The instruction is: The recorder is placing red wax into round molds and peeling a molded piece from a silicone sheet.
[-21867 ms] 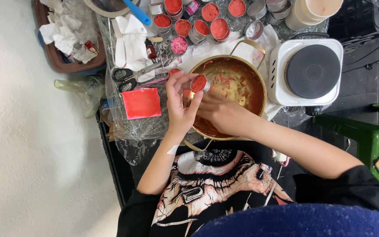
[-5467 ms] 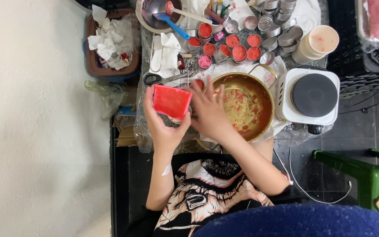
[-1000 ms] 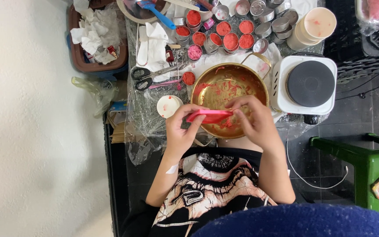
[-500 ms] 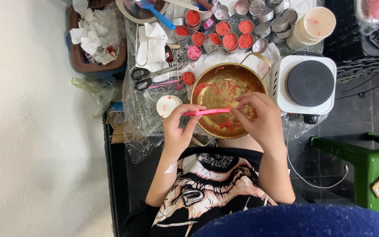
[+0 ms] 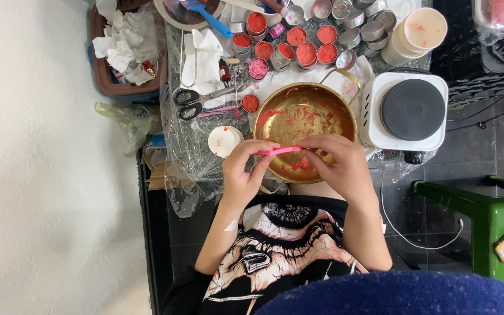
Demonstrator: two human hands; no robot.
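Observation:
Both my hands hold a flat red square mould (image 5: 281,150) edge-on over the near rim of a gold pot (image 5: 336,111). My left hand (image 5: 243,172) pinches its left end and my right hand (image 5: 336,166) grips its right end. Red flakes and smears cover the inside of the pot. A small white cup (image 5: 224,141) stands just left of my left hand.
Several small metal tins (image 5: 298,44) of red wax stand behind the pot. Scissors (image 5: 196,98) lie at the left, a white hot plate (image 5: 410,111) at the right, stacked paper cups (image 5: 414,35) behind it. A brown tray of crumpled tissue (image 5: 123,46) is far left, a green stool (image 5: 491,221) right.
The red mould has tilted further onto its edge, now showing as a thin line between my hands. Both hands have stayed over the pot's near rim.

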